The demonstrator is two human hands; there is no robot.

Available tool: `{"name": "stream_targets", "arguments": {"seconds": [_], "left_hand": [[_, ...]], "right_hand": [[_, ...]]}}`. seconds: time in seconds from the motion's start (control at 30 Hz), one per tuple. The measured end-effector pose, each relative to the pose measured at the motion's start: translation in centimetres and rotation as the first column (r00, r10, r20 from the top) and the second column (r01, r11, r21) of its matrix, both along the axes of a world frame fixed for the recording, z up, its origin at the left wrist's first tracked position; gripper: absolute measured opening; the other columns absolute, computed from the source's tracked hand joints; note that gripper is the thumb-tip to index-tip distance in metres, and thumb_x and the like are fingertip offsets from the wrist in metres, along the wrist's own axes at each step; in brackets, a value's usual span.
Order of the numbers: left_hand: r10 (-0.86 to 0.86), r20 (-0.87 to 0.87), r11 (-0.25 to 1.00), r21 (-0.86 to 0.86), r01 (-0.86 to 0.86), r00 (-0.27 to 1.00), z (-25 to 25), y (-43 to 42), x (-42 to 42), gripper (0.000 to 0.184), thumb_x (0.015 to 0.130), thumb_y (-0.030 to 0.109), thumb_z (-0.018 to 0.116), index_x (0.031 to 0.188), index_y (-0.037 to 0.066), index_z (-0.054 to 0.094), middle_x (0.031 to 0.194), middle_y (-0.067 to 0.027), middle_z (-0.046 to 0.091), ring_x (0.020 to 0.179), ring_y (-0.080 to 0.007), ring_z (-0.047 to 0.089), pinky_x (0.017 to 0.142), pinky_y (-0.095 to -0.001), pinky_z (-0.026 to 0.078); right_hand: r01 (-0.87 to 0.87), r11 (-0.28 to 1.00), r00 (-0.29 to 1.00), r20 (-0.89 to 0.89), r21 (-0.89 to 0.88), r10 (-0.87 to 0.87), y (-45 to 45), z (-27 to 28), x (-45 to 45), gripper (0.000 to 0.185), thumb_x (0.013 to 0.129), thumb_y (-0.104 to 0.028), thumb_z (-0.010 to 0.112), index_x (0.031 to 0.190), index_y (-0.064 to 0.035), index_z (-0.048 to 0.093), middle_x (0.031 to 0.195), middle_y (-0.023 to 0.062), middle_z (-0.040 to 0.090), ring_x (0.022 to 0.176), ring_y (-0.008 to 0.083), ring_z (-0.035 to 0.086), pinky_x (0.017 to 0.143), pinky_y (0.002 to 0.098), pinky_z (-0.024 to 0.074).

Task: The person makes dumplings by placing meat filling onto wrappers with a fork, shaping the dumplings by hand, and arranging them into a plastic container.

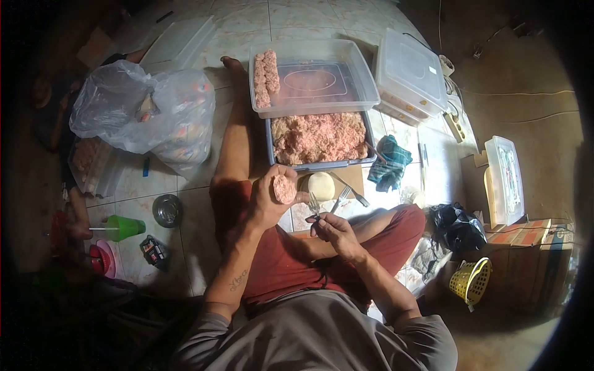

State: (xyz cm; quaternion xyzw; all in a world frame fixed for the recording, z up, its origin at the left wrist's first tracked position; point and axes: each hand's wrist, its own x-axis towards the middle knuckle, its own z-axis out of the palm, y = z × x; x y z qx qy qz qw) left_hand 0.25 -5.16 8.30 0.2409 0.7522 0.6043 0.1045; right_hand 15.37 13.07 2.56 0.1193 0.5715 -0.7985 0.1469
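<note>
My left hand (267, 207) is cupped around a portion of pink minced meat (285, 189), its top facing up. My right hand (339, 238) grips a fork (315, 207) with the tines pointing up, close to the left thumb. Just beyond lies a pale round stack of what look like thin wrappers (321, 187) on cardboard, with more forks (341, 196) to its right. A blue-grey tray (322, 166) heaped with pink minced mixture (318, 137) stands in front. Resting over its far part is a clear plastic box (368, 93) with rows of meat pieces (266, 77) along its left side.
At left are a large plastic bag (179, 117), a dark bowl (167, 211) and a person's hand (79, 230) near a green cup (127, 228). To the right are a teal cloth (390, 162), lidded boxes (411, 71), a black bag (458, 227) and a yellow basket (470, 281).
</note>
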Motion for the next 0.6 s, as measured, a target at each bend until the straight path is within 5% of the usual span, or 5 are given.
{"name": "stream_targets", "arguments": {"seconds": [0.17, 0.3, 0.37, 0.43, 0.6], "left_hand": [[-0.066, 0.023, 0.996, 0.056, 0.065, 0.998, 0.6, -0.2, 0.2, 0.044, 0.070, 0.012, 0.094, 0.098, 0.005, 0.061, 0.086, 0.0008, 0.062, 0.080, -0.0071, 0.057, 0.073, -0.0241, 0.050], [-0.217, 0.061, 0.974, 0.077, 0.212, 0.974, -3.8, 1.0, 1.6, 0.046, 0.070, 0.018, 0.095, 0.097, 0.006, 0.059, 0.084, 0.0014, 0.060, 0.077, -0.0076, 0.055, 0.071, -0.0253, 0.049], [0.099, 0.059, 0.993, 0.063, -0.102, 0.993, -3.3, 1.5, 1.7, 0.050, 0.067, 0.020, 0.097, 0.096, 0.005, 0.059, 0.083, 0.0014, 0.058, 0.076, -0.0076, 0.054, 0.070, -0.0260, 0.049], [0.103, 0.078, 0.993, 0.052, -0.107, 0.992, -3.1, 0.7, 1.0, 0.052, 0.065, 0.019, 0.097, 0.096, 0.005, 0.058, 0.083, 0.0016, 0.058, 0.076, -0.0076, 0.054, 0.071, -0.0255, 0.049], [-0.034, 0.077, 0.994, 0.108, 0.026, 0.996, -1.1, -1.1, 0.6, 0.051, 0.067, 0.018, 0.096, 0.102, 0.004, 0.061, 0.091, -0.0031, 0.067, 0.082, -0.0118, 0.061, 0.076, -0.0285, 0.053]], "right_hand": [[-0.041, 0.999, 0.998, -0.039, -0.028, 0.040, -0.8, -0.6, -0.3, 0.027, 0.108, -0.017, 0.050, 0.123, -0.0013, 0.066, 0.095, -0.0017, 0.062, 0.079, 0.0068, 0.047, 0.073, 0.0221, 0.0403], [0.167, 0.959, 0.911, -0.407, 0.231, -0.061, -1.9, -0.3, -2.1, 0.016, 0.104, -0.006, 0.054, 0.111, 0.0044, 0.063, 0.096, 0.0049, 0.055, 0.087, 0.0152, 0.053, 0.081, 0.0313, 0.0462], [0.161, 0.746, 0.944, -0.320, 0.646, 0.074, -1.0, 1.7, -2.3, 0.014, 0.104, -0.004, 0.054, 0.110, 0.0045, 0.063, 0.096, 0.0054, 0.056, 0.089, 0.0153, 0.054, 0.083, 0.0295, 0.0454], [0.225, 0.786, 0.922, -0.387, 0.576, 0.019, -0.3, 2.3, -1.8, 0.016, 0.104, -0.005, 0.053, 0.113, 0.0036, 0.064, 0.095, 0.0053, 0.055, 0.087, 0.0162, 0.053, 0.082, 0.0306, 0.0452], [0.073, 0.990, 0.995, -0.076, 0.121, -0.064, 0.2, 1.5, 0.1, 0.021, 0.107, -0.011, 0.052, 0.118, -0.0020, 0.067, 0.087, -0.0028, 0.051, 0.082, 0.0095, 0.046, 0.076, 0.0242, 0.0406]]}}
